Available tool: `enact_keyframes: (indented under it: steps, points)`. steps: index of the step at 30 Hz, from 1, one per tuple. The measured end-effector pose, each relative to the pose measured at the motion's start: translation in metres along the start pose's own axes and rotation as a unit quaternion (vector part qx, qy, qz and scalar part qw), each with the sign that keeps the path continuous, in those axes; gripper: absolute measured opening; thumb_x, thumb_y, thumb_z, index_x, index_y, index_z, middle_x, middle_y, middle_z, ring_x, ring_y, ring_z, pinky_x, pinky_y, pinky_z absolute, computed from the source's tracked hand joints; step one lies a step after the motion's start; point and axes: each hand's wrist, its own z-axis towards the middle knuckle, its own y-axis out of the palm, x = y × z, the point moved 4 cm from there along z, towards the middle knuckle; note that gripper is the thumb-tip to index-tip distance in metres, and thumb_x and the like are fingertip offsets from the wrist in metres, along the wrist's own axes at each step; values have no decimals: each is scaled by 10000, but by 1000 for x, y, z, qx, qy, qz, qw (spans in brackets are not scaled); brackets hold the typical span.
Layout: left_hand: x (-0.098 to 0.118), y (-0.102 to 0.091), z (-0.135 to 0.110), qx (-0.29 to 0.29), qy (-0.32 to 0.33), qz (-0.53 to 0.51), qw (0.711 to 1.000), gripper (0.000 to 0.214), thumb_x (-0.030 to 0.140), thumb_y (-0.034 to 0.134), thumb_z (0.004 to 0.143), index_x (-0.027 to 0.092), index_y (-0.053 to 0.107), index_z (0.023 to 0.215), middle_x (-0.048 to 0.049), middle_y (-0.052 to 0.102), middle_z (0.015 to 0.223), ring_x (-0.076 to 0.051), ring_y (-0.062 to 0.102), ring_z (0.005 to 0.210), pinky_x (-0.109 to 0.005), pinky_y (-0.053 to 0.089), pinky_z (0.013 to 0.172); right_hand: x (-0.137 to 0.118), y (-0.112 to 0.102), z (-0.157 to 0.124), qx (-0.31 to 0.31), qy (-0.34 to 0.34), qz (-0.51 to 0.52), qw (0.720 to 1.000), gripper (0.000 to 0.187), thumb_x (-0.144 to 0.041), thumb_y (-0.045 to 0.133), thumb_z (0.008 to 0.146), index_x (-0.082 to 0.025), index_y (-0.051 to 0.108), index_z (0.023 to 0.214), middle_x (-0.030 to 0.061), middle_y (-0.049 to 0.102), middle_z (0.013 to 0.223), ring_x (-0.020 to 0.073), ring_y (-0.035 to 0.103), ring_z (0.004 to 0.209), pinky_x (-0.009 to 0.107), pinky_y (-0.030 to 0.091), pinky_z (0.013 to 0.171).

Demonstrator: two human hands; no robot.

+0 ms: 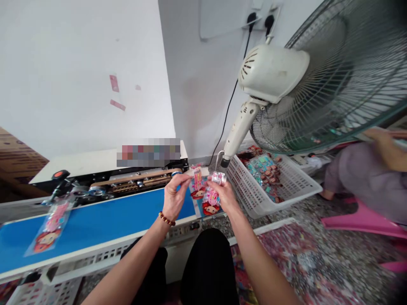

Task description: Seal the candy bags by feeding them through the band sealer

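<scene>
My right hand (225,195) is closed around the upper part of a clear plastic packet (211,200), with pink contents and a red-haired cartoon figure at its lower end. To its left, my left hand (175,195) has thumb and fingers pinched at the edge of a second such packet (197,183), which shows a barcode near its top. The two packets are side by side over the right end of the blue conveyor belt (133,216). Another red-haired figure packet (51,226) lies flat on the belt at the far left.
A belt machine (136,182) with rollers runs along the belt's back edge. At right, a white basket (254,195) holds several packets. A large fan (270,76) leans over it. Beyond sits a person (365,178) by a pink stool (365,220). More packets fill a container (286,241) low at right.
</scene>
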Motion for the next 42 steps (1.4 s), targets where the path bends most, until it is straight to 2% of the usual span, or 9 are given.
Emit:
enact_keyframes:
  steps: [5,10,14,24,27,29,31,35,42]
  points:
    - [-19,13,7,-11,-135,-39,990,350,517,711,764,178,752,841,-81,723,874,-213,648,844,-296,516,773,2,-8,2,27,21,27,999,492,-432,922,492,-208,715,877,49,775,811,303,771,794,368,587,720]
    - [-72,28,12,3,-386,-77,919,317,401,804,620,131,677,726,-74,692,721,-145,599,597,-218,350,498,6,-25,2,83,23,24,996,495,-413,920,484,-204,711,881,34,764,765,282,764,726,344,582,646]
    - [-92,21,18,-1,-466,-30,884,246,274,800,607,114,647,712,-94,701,731,-130,588,521,-210,272,438,7,-29,-1,72,27,12,997,496,-410,920,490,-196,715,887,39,766,775,274,762,709,338,585,638]
    - [-96,-64,9,35,-424,108,898,194,278,688,709,123,680,825,-117,725,832,-193,668,639,-229,393,467,16,5,-2,0,48,-5,999,516,-442,934,487,-202,706,883,27,749,767,267,757,696,329,570,637]
    - [-80,-84,-5,106,-297,254,914,336,348,685,759,150,692,1031,-158,704,1075,-279,697,921,-339,549,698,21,18,0,-28,59,6,998,523,-461,944,467,-204,704,854,12,731,732,259,745,687,323,553,637]
    - [-64,-73,-14,130,-173,302,928,416,388,685,786,161,673,1135,-176,663,1196,-313,648,1078,-423,537,902,23,26,2,-37,58,2,998,509,-462,944,461,-200,710,829,4,719,708,234,723,670,308,540,639]
    - [-57,-43,-20,52,-127,255,957,361,418,648,830,172,695,1091,-152,692,1132,-298,645,1047,-423,510,952,23,32,4,-39,50,-19,998,489,-473,935,473,-194,713,808,-4,704,681,198,681,632,290,518,624]
    - [-67,18,-19,-94,-203,80,971,234,396,637,824,180,727,835,-64,721,821,-206,643,761,-300,506,750,23,36,10,-25,25,-58,998,457,-493,909,517,-196,692,788,-30,673,653,145,599,576,263,466,597]
    - [-88,22,-5,-9,-324,4,946,148,301,666,754,156,697,750,-27,670,681,-136,572,572,-222,405,530,23,20,10,-55,24,-36,998,418,-451,889,561,-186,745,849,2,739,749,174,657,679,286,509,713]
